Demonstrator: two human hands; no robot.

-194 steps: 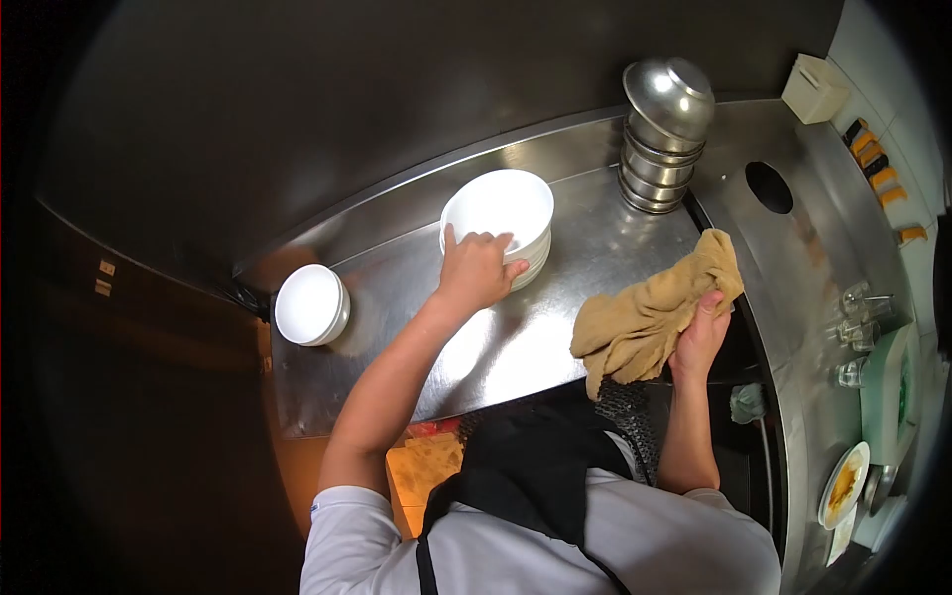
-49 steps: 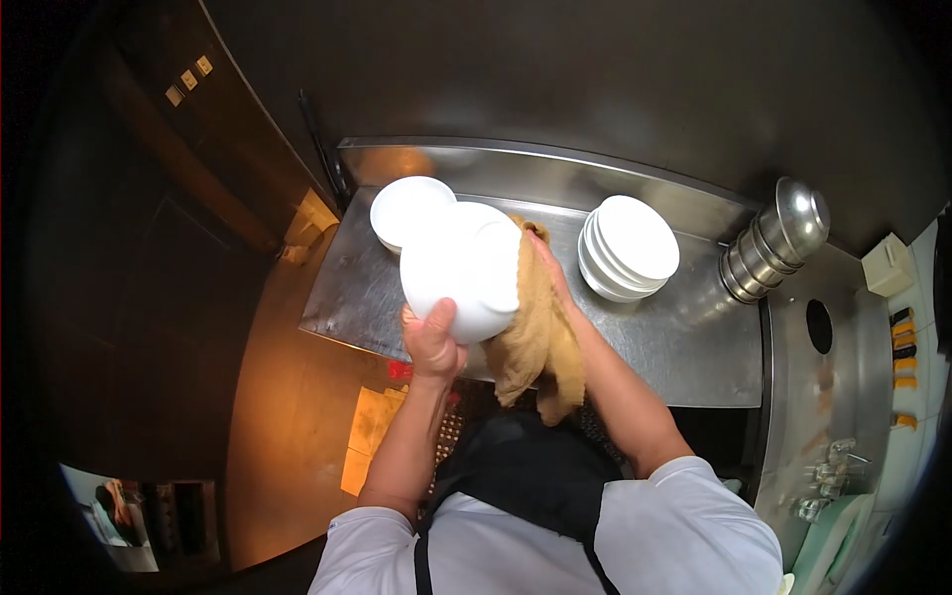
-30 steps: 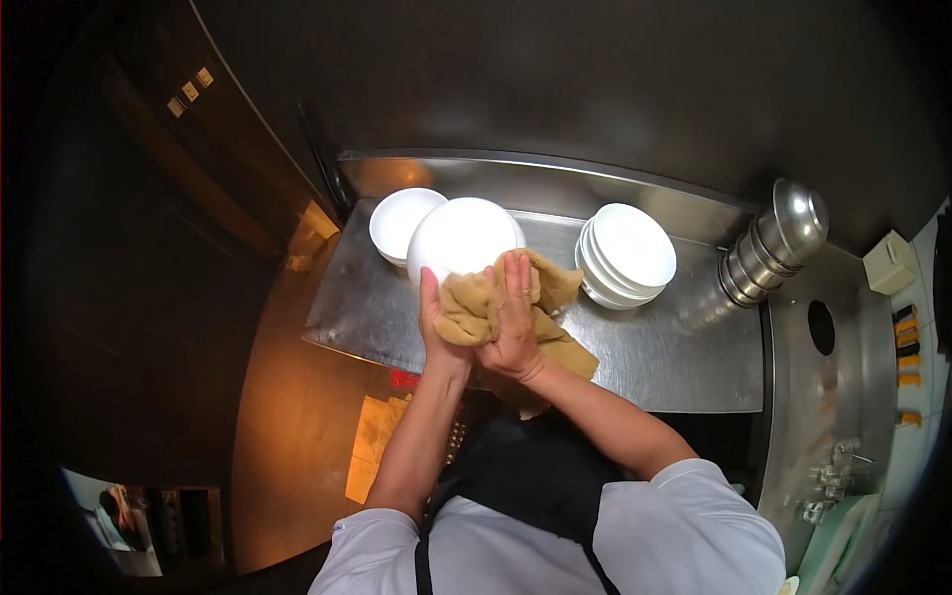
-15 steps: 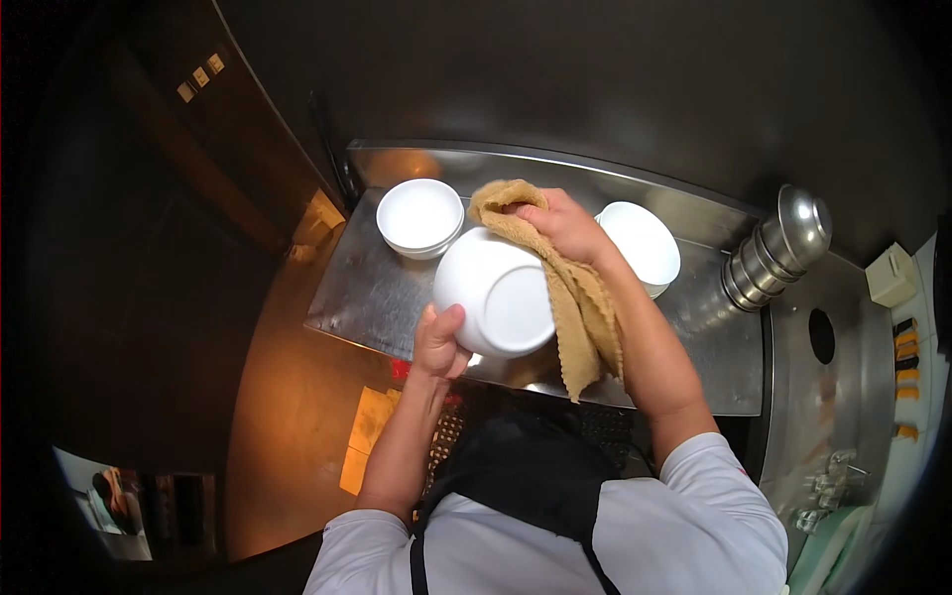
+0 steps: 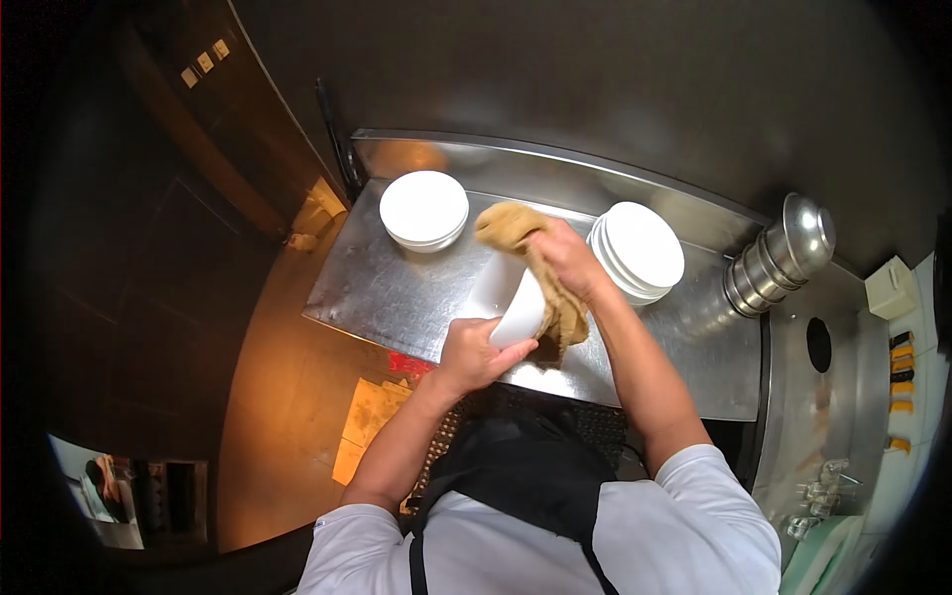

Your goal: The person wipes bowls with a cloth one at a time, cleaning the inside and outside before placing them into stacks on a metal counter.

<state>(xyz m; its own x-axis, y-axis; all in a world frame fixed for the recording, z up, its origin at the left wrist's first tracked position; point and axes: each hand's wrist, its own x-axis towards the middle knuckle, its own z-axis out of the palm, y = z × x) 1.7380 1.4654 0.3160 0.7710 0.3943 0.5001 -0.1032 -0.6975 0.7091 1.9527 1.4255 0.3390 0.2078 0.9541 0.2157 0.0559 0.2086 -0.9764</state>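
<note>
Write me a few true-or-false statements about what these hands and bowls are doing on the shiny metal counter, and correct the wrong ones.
1. The left hand grips a round white bowl. True.
2. The right hand holds a green sponge. False: it holds a tan fabric cloth.
3. A stack of white bowls stands on the shiny metal counter, right of the held bowl. True.
4. The tower of silvery metal bowls is left of that stack. False: it is to its right.
5. The apron is black. True.
</note>
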